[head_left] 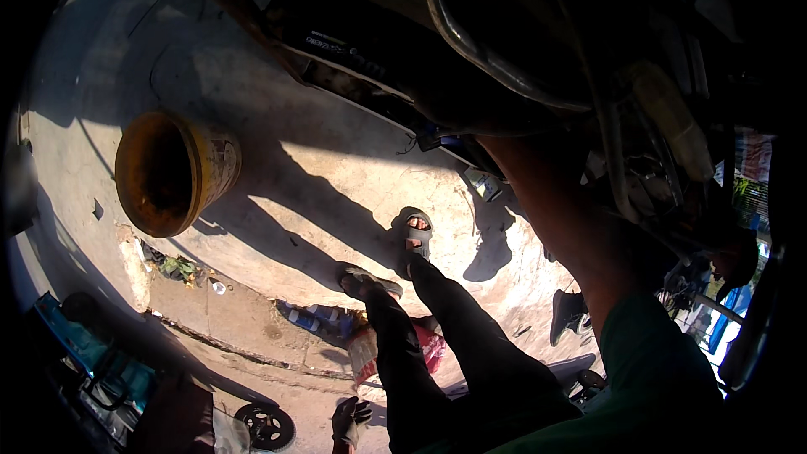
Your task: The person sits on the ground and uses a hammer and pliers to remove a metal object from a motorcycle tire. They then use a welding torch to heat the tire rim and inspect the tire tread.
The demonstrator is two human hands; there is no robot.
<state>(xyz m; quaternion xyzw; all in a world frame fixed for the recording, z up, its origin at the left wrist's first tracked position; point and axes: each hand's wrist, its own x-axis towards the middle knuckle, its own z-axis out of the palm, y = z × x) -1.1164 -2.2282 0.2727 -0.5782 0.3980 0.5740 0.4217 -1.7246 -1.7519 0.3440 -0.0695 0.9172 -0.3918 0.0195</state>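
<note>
A bulky dark assembly with a curved metal tube (455,34) spans the view from about twelve to two o'clock, most of it lost in shadow, and a black panel (336,46) with pale lettering sits at half past eleven. The right forearm (546,202), bare below a green sleeve (643,345) at four o'clock, reaches up to the underside of this assembly; the right hand is swallowed by the dark there, so I cannot tell whether it is wide, narrow or holding something. Just beside that forearm, at three o'clock from the centre, lies a small pale-green pack (482,185). Dark-clad legs (483,328) run from about five o'clock toward the middle, ending in sandals (418,231) on the sunlit floor (361,176). Between six and seven, at the lower edge, a dark-gloved hand (348,420) shows with fingers somewhat parted; whose it is, and whether it grips anything, I cannot tell. A red container (362,353) stands partly behind the legs, blue-and-white items (315,319) just beside it. Farther out are a stained yellow bucket (217,160) at nine, a black wheel (273,420) at seven and a dark shoe (565,317) at four.
</note>
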